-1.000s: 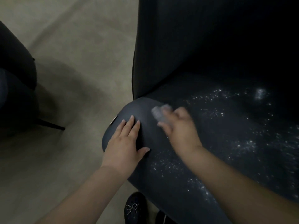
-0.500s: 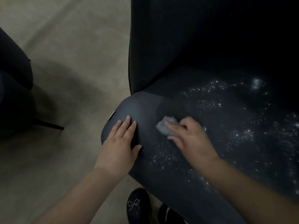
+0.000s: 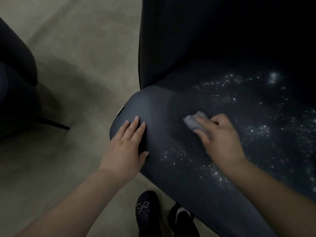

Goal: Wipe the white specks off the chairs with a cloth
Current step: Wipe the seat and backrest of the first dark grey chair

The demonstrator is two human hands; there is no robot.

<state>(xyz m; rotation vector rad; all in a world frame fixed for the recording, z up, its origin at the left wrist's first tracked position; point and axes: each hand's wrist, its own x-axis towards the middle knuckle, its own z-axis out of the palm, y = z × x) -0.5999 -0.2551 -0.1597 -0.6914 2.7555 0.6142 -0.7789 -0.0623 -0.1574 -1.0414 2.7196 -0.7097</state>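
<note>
Sliding rightward since before — cloth (image 3: 194,121) under right hand (image 3: 220,137), nearer specks (image 3: 172,153).

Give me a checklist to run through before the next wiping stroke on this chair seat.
1. Cloth in hand: ok, the right hand grips it, bunched against the seat.
2. Chair steadied: ok, the left hand rests flat on the seat's front corner.
3. Corner by the left hand free of specks: ok, it looks clean.
4. White specks near the front edge: not ok, still there.
5. Specks towards the back and far side: not ok, widely scattered.
6. Cloth clean enough to go on: cannot tell, blurred.
</note>
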